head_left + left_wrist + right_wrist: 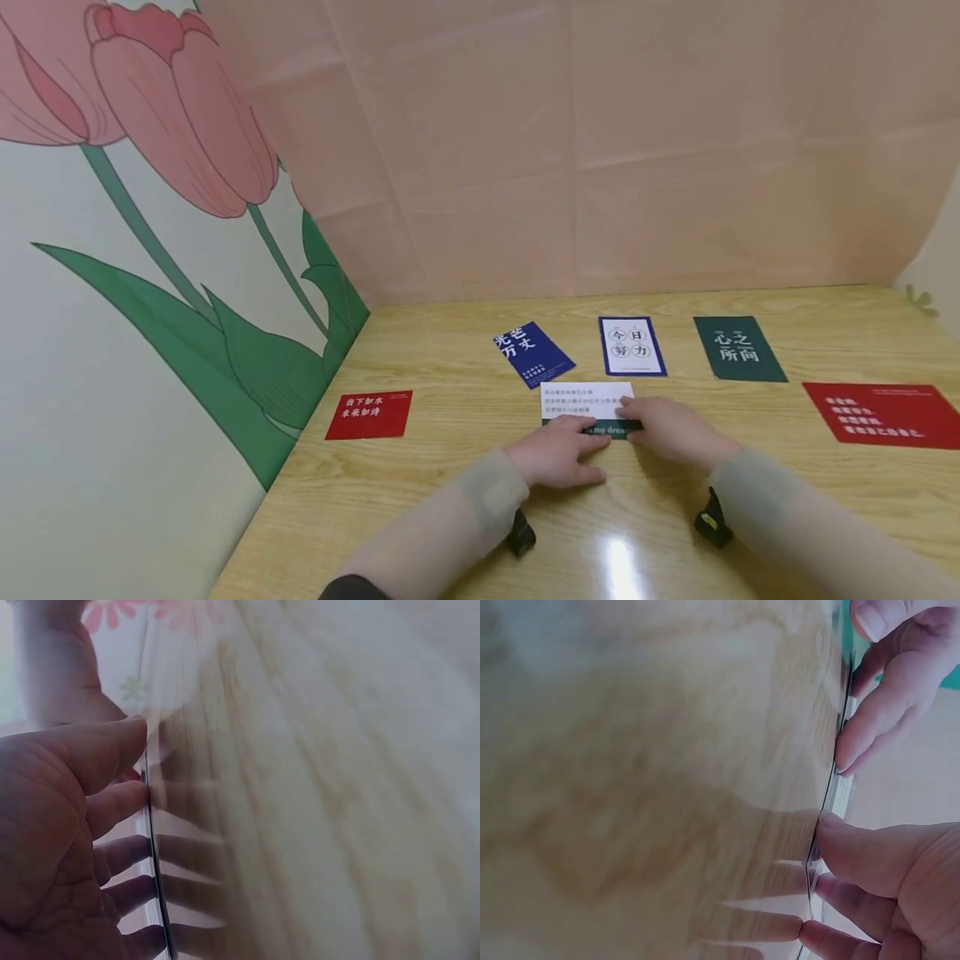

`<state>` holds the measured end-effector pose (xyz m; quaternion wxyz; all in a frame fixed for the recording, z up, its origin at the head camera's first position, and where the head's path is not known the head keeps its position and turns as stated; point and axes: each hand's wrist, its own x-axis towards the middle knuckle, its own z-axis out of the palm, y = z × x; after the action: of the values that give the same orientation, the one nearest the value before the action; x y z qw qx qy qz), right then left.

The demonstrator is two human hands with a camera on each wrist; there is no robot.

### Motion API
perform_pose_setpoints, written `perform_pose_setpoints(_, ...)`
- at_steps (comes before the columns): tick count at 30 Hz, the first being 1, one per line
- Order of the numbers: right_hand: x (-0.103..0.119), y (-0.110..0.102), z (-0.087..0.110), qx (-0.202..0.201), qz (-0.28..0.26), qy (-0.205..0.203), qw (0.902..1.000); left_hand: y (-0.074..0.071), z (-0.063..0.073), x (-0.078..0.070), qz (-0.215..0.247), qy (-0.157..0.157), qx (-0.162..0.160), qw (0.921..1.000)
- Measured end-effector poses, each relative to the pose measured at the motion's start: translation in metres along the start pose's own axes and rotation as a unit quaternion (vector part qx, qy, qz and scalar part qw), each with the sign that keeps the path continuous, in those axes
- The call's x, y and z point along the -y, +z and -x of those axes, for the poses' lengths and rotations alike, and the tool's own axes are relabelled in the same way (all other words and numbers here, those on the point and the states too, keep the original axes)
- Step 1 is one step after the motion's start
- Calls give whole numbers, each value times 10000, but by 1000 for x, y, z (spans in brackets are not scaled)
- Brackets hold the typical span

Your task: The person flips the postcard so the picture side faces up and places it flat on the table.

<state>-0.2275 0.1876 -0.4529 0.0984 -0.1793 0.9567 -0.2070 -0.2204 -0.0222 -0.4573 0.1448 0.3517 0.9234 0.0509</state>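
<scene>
A white and dark green card (587, 400) with printed lines lies on the table in front of me. My left hand (557, 454) rests over its lower left part, fingers extended onto the green band and thumb apart on the wood. At the card's right end, my right hand (675, 427) touches the surface with its fingertips and thumb. In the left wrist view, the left fingers (124, 855) press down along a thin dark edge. Low in the right wrist view, the right thumb (862, 851) and fingertips meet the surface, spread apart from each other. The card's lower left corner is covered.
Behind the card lie a blue card (534, 357), a blue-bordered white card (632, 361) and a green card (738, 367). One red card (371, 425) is at the left, another (885, 421) at the right. A flower-painted wall (90, 333) and a pink backdrop (585, 167) bound the table.
</scene>
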Motion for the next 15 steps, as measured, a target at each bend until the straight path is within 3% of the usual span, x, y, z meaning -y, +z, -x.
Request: perform_pose_setpoints(15,-10,-4,1,140,69,113,9998,1,-8,-10,-17,33,24,10000)
